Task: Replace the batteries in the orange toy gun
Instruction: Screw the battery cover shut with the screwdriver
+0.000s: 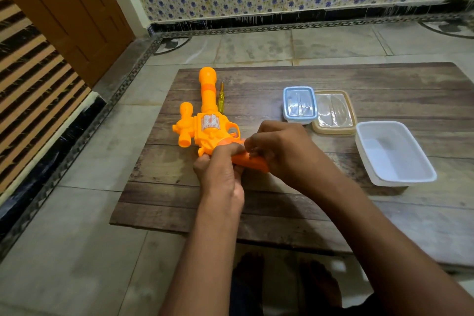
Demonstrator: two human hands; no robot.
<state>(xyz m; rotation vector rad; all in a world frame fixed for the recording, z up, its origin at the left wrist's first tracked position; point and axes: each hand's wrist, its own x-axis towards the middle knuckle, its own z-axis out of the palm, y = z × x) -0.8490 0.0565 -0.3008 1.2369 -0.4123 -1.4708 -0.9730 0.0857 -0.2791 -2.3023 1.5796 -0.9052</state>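
Orange toy gun (205, 120) flat on tabletop (256, 202), left of centre, barrel pointing away toward far edge, grip toward near side; left hand (220, 172) curled round rear of body where it meets grip (252, 161); right hand (279, 149) over grip from the right, fingers (252, 145) bent and pinching at its upper face; exact contact under fingertips not discernible. Yellow-handled screwdriver (221, 100) just beside barrel on its right, parallel to it. Blue-lidded container (299, 104) and tan-lidded container (333, 111) touching, right of centre; open white tub (395, 154) near right edge. Bare wood along near edge, between arms, and at far right corner; gun's side barrel close to left edge.
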